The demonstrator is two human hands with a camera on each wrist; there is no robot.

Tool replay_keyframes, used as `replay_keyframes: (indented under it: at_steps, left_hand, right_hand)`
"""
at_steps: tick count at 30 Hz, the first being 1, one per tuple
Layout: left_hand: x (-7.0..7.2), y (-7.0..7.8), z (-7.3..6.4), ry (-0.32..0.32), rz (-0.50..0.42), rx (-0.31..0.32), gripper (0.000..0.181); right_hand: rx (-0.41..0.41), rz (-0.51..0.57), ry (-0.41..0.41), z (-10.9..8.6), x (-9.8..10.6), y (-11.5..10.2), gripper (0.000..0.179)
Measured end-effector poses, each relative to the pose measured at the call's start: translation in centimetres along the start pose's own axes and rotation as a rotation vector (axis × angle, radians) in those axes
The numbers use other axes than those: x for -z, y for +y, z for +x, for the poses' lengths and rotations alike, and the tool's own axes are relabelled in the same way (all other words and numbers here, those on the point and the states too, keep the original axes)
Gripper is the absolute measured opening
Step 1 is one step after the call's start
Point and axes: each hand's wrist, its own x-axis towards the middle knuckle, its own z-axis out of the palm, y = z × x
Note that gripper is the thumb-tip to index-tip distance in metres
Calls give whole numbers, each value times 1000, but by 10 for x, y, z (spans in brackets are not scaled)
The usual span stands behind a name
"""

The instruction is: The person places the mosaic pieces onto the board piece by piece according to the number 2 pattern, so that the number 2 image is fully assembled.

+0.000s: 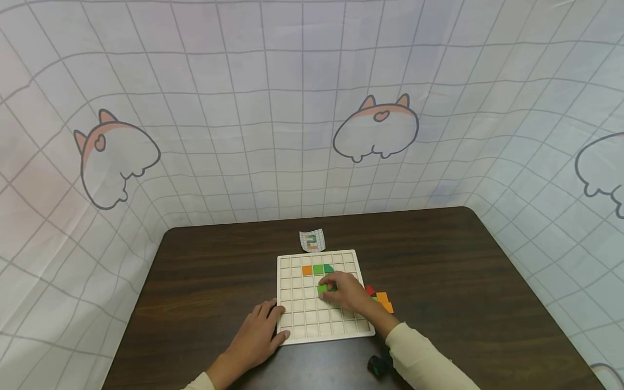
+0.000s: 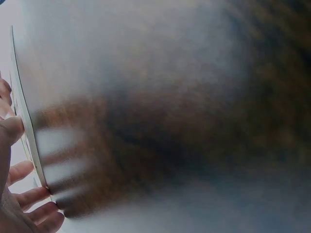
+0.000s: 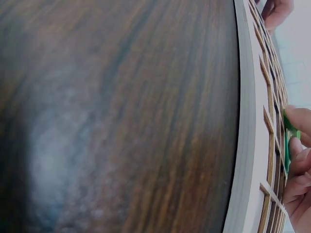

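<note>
The right hand (image 1: 345, 292) pinches a green tile (image 1: 322, 288) over the gridded board (image 1: 312, 318); the left hand (image 1: 254, 331), fingers relaxed, touches the board's edge

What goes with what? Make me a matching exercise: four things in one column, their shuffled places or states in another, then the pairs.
1. Card
2. Left hand
3. Right hand
4. Red piece

A. Pinching a green tile
B. Beside the board's right edge
C. Touching its left edge
D. Just beyond its far edge

Pairs: 1-D, 2-C, 3-A, 4-B
</note>
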Motion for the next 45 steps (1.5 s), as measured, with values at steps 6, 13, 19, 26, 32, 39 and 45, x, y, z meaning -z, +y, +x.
replay_keyframes:
  at_steps: [6,13,19,26,32,39,45]
  left_hand:
    - [-2,-1,0,6,4,-1,50]
    - [-3,-2,1,10,5,0,51]
    - [-4,-3,2,4,11,8,51]
    - [-4,-2,2,17,9,3,50]
    - [-4,-2,1,8,10,10,52]
    - [-4,-2,1,20,16,0,51]
    - [-4,-2,0,34,20,-20,49]
  right_hand:
    - [-27,-24,-9,0,2,-3,26]
    - [-28,-38,-11,0,1,-3,18]
    - [-23,-63,-13,1,1,-5,18]
    - [-28,-79,-25,2,1,-6,19]
    - [-35,-83,-31,2,0,-6,19]
    - [-46,-89,-31,2,0,-7,20]
    - [-2,-104,-32,0,2,-6,24]
